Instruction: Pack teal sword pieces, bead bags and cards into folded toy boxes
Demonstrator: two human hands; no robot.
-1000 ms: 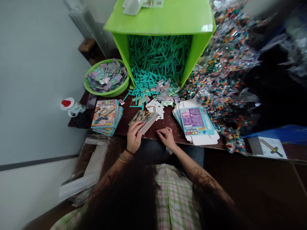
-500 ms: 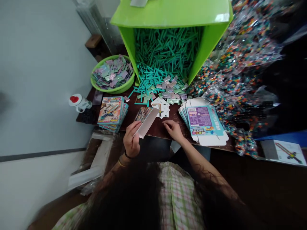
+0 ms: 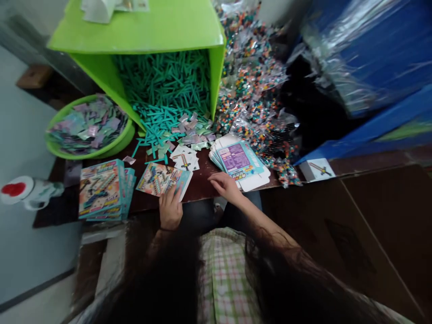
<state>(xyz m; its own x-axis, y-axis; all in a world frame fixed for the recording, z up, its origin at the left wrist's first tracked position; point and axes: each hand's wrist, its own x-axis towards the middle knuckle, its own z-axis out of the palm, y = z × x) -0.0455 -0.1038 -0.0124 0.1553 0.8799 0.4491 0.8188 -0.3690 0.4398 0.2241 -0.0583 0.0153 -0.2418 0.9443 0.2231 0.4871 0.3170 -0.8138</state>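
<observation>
- Presently, printed box (image 3: 151,179): lying at the table's (image 3: 201,184) near edge, right of the boxed stack (image 3: 101,186).
- Left hand (image 3: 170,210): fingers laid over the box; grip cannot be told.
- Right hand (image 3: 227,186): fingers loosely open, beside flattened cartons (image 3: 236,158).
- Sword cards (image 3: 185,155): just beyond the box.
- Green bin (image 3: 218,81): far, teal sticks (image 3: 165,83) inside.

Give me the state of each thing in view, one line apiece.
Left hand: fingers resting on picture box
Right hand: fingers part-curled beside flattened cartons
Picture box: lying picture side up
Flattened cartons: stacked, fanned
Box stack: uneven, top picture facing up
Sword cards: loosely overlapping
Green bin: open-fronted, teal sticks spilling out
Green basin: heaped with small packets
Clear bags: piled, coloured pieces inside
Mug: lid on
</observation>
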